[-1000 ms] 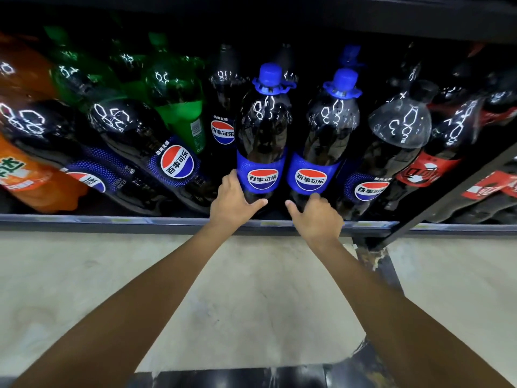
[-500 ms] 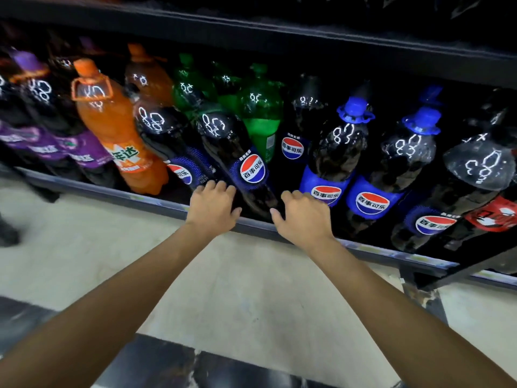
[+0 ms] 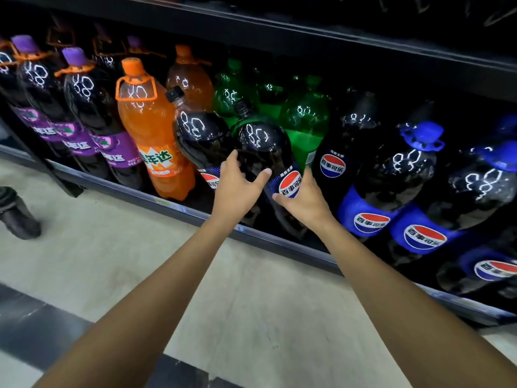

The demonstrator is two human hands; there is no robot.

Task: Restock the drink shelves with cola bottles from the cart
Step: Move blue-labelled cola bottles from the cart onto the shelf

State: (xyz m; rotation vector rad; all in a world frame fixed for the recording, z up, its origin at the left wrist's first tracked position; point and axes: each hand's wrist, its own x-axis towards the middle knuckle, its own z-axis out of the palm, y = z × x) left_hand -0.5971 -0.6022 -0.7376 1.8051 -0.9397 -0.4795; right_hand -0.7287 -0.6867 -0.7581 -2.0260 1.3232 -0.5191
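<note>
A black-capped cola bottle point(image 3: 261, 144) leans to the left on the bottom shelf point(image 3: 279, 247), and both my hands are on it. My left hand point(image 3: 237, 191) holds its left side, thumb across the front and fingers reaching into the gap beside it. My right hand point(image 3: 306, 201) cups its lower right side, thumb just under the round logo. A second black-capped cola bottle point(image 3: 200, 135) leans just to the left. Blue-capped cola bottles point(image 3: 402, 175) stand to the right. No cart is in view.
Orange soda bottles point(image 3: 148, 130) and purple-capped bottles point(image 3: 84, 99) fill the shelf's left part, with green bottles point(image 3: 303, 121) behind the colas. A dark upper shelf point(image 3: 307, 35) hangs overhead. Someone's dark shoe point(image 3: 16, 217) stands on the pale floor at the left.
My view and both hands shifted left along the shelf, from the blue-capped colas to the leaning black-capped ones. Both hands rose from the shelf edge and took hold of the black-capped bottle.
</note>
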